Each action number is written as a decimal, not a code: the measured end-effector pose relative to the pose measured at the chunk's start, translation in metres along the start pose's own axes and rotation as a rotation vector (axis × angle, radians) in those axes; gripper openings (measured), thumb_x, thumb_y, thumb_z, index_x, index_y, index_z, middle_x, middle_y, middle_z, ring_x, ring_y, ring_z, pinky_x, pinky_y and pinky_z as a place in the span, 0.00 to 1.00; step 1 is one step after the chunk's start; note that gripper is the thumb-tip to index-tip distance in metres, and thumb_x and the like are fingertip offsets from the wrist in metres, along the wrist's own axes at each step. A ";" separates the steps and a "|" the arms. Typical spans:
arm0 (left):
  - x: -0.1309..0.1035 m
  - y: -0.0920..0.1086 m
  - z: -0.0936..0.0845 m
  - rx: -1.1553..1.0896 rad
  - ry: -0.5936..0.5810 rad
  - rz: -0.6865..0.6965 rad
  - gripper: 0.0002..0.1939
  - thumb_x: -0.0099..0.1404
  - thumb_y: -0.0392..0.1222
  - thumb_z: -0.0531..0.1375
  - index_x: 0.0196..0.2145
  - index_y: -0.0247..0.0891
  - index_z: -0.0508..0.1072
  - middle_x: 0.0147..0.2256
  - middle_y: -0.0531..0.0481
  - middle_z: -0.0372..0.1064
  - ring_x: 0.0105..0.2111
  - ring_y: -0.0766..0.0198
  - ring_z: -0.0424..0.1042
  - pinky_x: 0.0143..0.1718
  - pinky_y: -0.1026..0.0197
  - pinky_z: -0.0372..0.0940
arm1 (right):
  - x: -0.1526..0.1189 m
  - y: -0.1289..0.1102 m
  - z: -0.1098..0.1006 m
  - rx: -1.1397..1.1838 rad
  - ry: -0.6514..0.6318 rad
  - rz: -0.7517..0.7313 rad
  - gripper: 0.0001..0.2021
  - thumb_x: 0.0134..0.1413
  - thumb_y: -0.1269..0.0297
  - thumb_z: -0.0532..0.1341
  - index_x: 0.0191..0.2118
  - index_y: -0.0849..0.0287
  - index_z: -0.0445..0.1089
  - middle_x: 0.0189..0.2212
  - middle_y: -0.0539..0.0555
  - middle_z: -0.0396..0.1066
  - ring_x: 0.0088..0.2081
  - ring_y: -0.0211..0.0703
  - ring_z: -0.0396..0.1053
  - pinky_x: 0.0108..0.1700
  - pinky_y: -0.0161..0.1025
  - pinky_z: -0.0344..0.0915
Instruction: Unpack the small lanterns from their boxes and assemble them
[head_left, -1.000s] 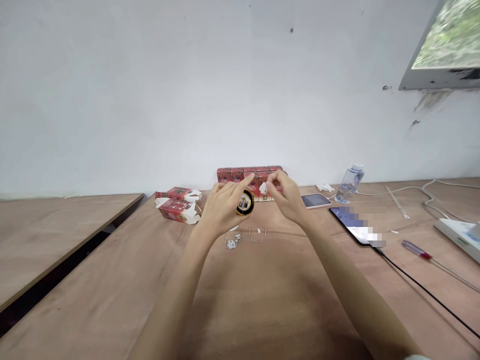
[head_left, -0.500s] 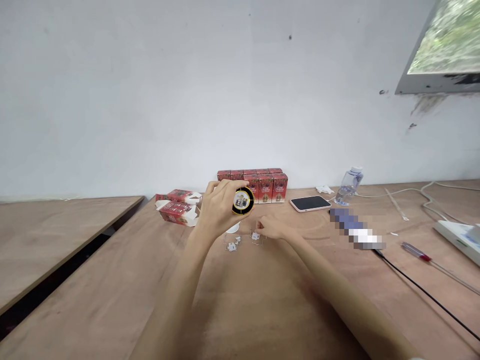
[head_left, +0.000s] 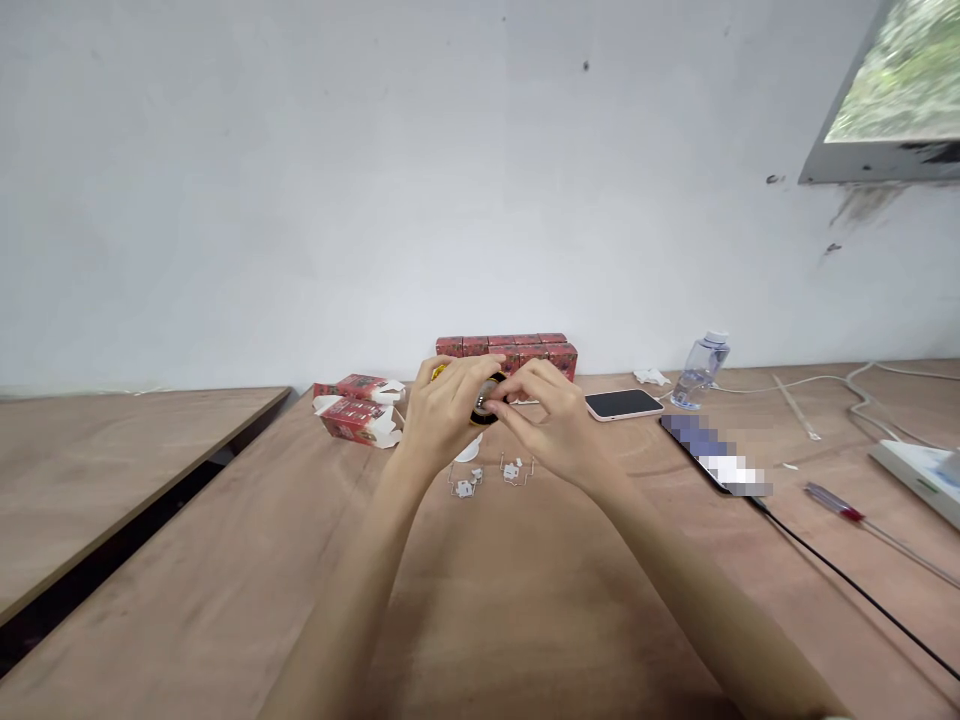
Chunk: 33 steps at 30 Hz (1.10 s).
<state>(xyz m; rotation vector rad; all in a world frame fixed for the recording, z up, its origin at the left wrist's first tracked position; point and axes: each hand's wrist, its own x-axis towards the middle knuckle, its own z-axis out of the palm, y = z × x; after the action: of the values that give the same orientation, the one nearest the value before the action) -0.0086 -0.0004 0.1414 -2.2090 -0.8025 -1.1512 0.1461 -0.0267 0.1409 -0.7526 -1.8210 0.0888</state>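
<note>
The left hand (head_left: 441, 412), fingers curled, holds a disc (head_left: 481, 400), while the right hand (head_left: 551, 415) arches inward, thumb and forefinger close at its face (any pinched part indiscernible).

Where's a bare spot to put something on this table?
Bare table shows between the left arm and right arm, and left of the left arm, nearer than the opened red boxes. It's crowded mid-table around small white pieces, and right, by phones and a screwdriver.

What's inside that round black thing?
A few small shiny bits show inside the black thing. The right hand covers part of the inside, so the rest can't be seen.
</note>
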 end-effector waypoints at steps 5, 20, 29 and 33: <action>-0.001 0.002 0.005 0.033 -0.055 0.001 0.14 0.61 0.30 0.49 0.44 0.42 0.62 0.41 0.51 0.74 0.40 0.65 0.72 0.45 0.58 0.55 | -0.001 0.007 0.004 -0.050 -0.039 0.043 0.04 0.51 0.71 0.61 0.28 0.56 0.68 0.28 0.51 0.66 0.34 0.42 0.63 0.39 0.40 0.61; -0.022 0.025 0.058 0.063 -0.834 0.016 0.24 0.55 0.27 0.53 0.49 0.38 0.57 0.44 0.44 0.71 0.43 0.56 0.70 0.45 0.54 0.54 | -0.069 0.094 0.037 0.562 -0.112 0.590 0.16 0.41 0.51 0.64 0.24 0.58 0.62 0.22 0.47 0.62 0.27 0.37 0.60 0.31 0.36 0.59; -0.024 0.032 0.081 0.128 -0.994 -0.012 0.22 0.55 0.25 0.53 0.48 0.37 0.59 0.40 0.41 0.72 0.41 0.54 0.72 0.42 0.55 0.58 | -0.100 0.125 0.058 0.669 -0.096 0.616 0.20 0.42 0.45 0.62 0.29 0.58 0.63 0.25 0.50 0.66 0.29 0.39 0.62 0.35 0.37 0.61; -0.029 0.029 0.084 0.145 -1.015 -0.063 0.23 0.55 0.26 0.53 0.49 0.36 0.58 0.41 0.41 0.72 0.42 0.53 0.72 0.44 0.55 0.58 | -0.101 0.134 0.066 0.690 -0.126 0.613 0.20 0.42 0.45 0.63 0.29 0.58 0.63 0.24 0.49 0.65 0.28 0.38 0.62 0.35 0.37 0.60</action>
<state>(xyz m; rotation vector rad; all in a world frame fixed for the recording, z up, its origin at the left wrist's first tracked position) 0.0436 0.0286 0.0693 -2.5908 -1.2751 0.1119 0.1674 0.0451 -0.0228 -0.7739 -1.4609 1.1218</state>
